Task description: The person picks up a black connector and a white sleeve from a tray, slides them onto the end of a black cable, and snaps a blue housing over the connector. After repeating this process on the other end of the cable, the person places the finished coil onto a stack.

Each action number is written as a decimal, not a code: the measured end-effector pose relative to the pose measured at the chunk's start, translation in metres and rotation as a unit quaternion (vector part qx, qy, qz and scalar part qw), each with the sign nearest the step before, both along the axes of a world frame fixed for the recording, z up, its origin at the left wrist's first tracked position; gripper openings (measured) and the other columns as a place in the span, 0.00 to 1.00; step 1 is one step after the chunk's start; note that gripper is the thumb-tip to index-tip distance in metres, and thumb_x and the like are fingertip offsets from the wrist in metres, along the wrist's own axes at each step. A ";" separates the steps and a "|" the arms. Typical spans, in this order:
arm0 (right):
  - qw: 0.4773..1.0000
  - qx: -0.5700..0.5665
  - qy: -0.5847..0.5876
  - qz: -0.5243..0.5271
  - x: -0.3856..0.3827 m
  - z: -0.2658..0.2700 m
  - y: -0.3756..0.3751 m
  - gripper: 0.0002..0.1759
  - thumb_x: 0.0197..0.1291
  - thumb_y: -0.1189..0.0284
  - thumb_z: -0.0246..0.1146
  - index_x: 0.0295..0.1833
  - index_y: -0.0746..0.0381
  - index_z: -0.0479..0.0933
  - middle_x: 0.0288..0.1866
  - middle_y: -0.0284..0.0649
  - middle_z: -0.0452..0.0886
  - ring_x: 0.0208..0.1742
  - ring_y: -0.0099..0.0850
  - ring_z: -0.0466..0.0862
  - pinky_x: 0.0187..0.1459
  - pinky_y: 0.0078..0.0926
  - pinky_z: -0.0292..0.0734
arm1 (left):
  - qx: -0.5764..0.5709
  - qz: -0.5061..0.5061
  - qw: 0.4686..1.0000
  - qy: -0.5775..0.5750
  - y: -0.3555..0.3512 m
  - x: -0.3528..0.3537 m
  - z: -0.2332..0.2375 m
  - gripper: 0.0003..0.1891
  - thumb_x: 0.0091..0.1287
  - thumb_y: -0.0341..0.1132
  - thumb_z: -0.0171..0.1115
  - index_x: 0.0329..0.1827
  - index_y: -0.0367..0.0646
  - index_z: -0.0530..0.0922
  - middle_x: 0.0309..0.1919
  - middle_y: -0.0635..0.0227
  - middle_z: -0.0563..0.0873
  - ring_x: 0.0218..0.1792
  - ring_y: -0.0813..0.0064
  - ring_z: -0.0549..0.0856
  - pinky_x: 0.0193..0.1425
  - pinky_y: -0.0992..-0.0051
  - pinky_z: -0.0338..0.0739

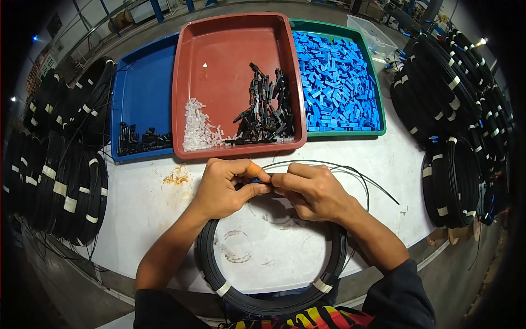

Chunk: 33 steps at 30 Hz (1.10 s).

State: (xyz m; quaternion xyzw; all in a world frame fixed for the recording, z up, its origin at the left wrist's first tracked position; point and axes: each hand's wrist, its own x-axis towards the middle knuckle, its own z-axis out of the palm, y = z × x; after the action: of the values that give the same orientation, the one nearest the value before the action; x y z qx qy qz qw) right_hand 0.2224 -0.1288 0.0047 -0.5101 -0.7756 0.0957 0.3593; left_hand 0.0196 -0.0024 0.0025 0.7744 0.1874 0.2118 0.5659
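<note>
Two-handed pinch: fingers of the left hand (223,186) closed on a small blue piece (255,180), fingers of the right hand (313,192) bunched tight just beside it, impossible to tell on what. Best kept steady and aligned, without tugging the black cable coil (207,255) below the fingers. Beyond the fingers, blue tray (148,82), red tray (230,44) and green tray (382,109) on a stained white table (137,219); well out either side, taped coils (55,153).

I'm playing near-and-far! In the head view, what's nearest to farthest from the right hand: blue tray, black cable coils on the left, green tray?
1. Green tray, ahead of the right hand.
2. Blue tray, ahead and left.
3. Black cable coils, far left.
</note>
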 end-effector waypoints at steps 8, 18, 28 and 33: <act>0.999 -0.025 0.035 0.015 -0.001 0.006 0.004 0.19 0.50 0.83 0.68 0.51 0.63 0.84 0.30 0.42 0.81 0.30 0.43 0.83 0.33 0.40 0.78 | 0.062 -0.001 0.998 -0.007 -0.002 -0.001 0.000 0.06 0.63 0.15 0.72 0.41 0.28 0.87 0.34 0.59 0.93 0.37 0.78 0.92 0.42 0.80 0.87; 0.996 -0.028 0.086 0.026 0.000 0.003 0.006 0.16 0.56 0.80 0.68 0.52 0.65 0.83 0.38 0.48 0.87 0.37 0.48 0.88 0.41 0.41 0.83 | 0.022 0.027 0.999 -0.030 -0.006 0.001 -0.001 0.06 0.63 0.15 0.73 0.41 0.28 0.86 0.34 0.60 0.92 0.35 0.80 0.90 0.38 0.82 0.85; 0.993 0.004 0.109 0.050 -0.001 0.004 0.004 0.14 0.57 0.79 0.69 0.50 0.65 0.83 0.36 0.47 0.87 0.34 0.44 0.88 0.37 0.37 0.83 | 0.024 0.013 0.998 -0.064 -0.006 0.001 -0.002 0.07 0.62 0.16 0.75 0.41 0.29 0.86 0.35 0.60 0.91 0.34 0.80 0.90 0.39 0.81 0.86; 0.993 -0.029 0.096 0.055 0.002 0.004 0.005 0.13 0.56 0.78 0.70 0.49 0.65 0.83 0.34 0.46 0.87 0.32 0.42 0.88 0.36 0.36 0.84 | 0.025 -0.006 0.998 -0.062 -0.007 0.000 0.002 0.07 0.62 0.17 0.76 0.40 0.29 0.86 0.35 0.59 0.92 0.35 0.79 0.90 0.41 0.80 0.88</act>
State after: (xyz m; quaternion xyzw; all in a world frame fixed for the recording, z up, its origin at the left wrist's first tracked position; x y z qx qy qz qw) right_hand 0.2247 -0.1241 0.0082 -0.4650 -0.7615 0.1867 0.4112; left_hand 0.0199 -0.0092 0.0044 0.7748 0.1418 0.2610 0.5581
